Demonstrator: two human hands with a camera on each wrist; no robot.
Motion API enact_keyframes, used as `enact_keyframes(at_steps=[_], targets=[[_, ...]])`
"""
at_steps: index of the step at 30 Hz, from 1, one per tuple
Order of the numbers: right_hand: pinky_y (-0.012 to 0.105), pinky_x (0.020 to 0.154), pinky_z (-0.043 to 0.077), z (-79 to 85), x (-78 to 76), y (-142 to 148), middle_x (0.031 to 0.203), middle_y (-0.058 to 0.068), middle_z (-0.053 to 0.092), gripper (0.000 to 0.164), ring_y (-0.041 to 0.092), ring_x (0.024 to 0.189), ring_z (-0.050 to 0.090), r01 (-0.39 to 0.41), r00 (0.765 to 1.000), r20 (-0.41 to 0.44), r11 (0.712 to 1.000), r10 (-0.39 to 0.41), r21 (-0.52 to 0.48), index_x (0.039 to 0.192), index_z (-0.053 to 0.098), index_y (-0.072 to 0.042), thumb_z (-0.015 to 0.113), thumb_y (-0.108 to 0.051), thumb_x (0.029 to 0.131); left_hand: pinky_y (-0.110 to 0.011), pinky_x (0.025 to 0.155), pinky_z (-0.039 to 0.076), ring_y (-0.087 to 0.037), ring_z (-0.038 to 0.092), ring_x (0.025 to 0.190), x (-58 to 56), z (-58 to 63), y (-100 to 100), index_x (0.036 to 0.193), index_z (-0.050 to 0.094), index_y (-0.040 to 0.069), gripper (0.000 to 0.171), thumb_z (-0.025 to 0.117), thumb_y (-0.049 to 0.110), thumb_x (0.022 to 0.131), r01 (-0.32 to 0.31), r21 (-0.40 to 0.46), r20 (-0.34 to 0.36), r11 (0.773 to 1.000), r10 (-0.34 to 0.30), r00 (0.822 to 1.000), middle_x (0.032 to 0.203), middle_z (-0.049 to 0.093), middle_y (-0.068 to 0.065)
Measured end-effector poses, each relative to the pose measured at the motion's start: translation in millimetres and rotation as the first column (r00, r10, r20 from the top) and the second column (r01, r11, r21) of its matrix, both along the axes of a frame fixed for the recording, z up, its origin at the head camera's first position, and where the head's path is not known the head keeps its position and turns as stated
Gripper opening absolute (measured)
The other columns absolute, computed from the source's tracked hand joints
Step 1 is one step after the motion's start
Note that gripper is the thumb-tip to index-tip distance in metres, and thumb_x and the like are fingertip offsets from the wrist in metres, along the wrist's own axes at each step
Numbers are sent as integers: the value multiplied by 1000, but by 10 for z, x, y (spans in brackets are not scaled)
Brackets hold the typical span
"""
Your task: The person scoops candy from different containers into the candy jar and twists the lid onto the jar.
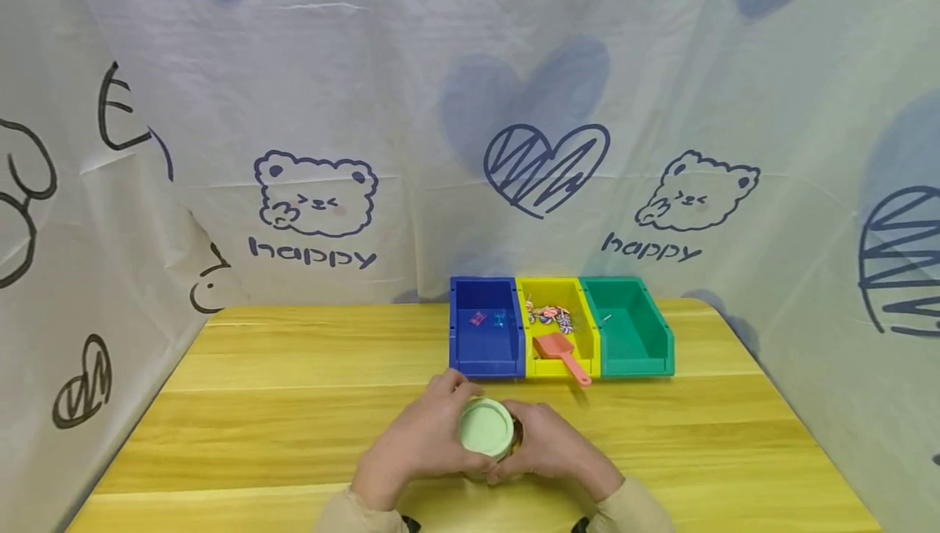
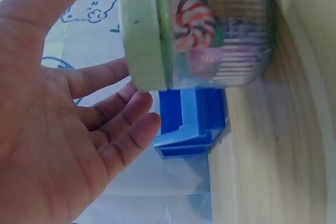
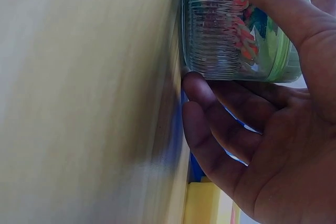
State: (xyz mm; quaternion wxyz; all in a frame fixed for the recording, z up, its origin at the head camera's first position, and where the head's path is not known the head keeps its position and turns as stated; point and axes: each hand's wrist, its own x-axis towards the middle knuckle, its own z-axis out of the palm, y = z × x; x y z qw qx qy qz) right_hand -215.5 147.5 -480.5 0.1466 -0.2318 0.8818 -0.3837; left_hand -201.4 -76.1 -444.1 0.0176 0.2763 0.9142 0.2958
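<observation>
A clear ribbed jar point(image 2: 244, 35) stands on the table, with swirled lollipops point(image 2: 193, 23) and other coloured candies showing through its wall. Its round light green lid point(image 1: 487, 428) is on top. My left hand point(image 1: 426, 433) holds the lid from the left, thumb and fingers curved about its rim. On the other side my right hand point(image 1: 547, 441) grips the jar's body, its fingertips low near the base in the right wrist view. Both thumbs come close together at the front of the jar.
Beyond the hands stand three joined bins: a blue bin point(image 1: 487, 368) with two small wrapped candies, a yellow bin point(image 1: 591, 329) with several swirled candies and a pink scoop point(image 1: 558, 348) hanging over its front, and a green bin point(image 1: 639, 367) with a small white stick. Printed cloth surrounds the wooden table point(image 1: 294, 370).
</observation>
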Motion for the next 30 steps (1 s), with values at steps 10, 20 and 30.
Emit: enact_keyframes(at_steps=[10, 20, 30], targets=[[28, 85, 54, -4, 14, -1, 105, -11, 70, 70, 8, 93, 62, -2, 1000, -10, 1000, 2, -1, 122, 68, -16, 99, -39, 64, -30, 85, 57, -16, 49, 106, 8, -29, 34, 127, 66, 4, 74, 95, 38, 68, 16, -25, -27, 1000, -17, 999, 117, 54, 0], [27, 82, 51, 0, 8, 7, 103, -12, 69, 71, 8, 91, 60, -11, 1000, -24, 1000, 10, -3, 124, 68, -15, 99, -41, 65, -32, 95, 54, -16, 50, 113, -49, -44, -34, 130, 68, 8, 67, 94, 25, 70, 109, 108, 70, 988, -117, 991, 125, 55, 2], [26, 77, 50, 3, 23, 3, 98, -12, 67, 70, 8, 86, 58, -12, 999, -49, 1000, 12, 6, 122, 68, -15, 99, -41, 64, -38, 103, 53, -23, 53, 123, -60, -31, -109, 134, 65, 4, 69, 90, 11, 70, 163, 123, 80, 979, -173, 982, 138, 55, -4]])
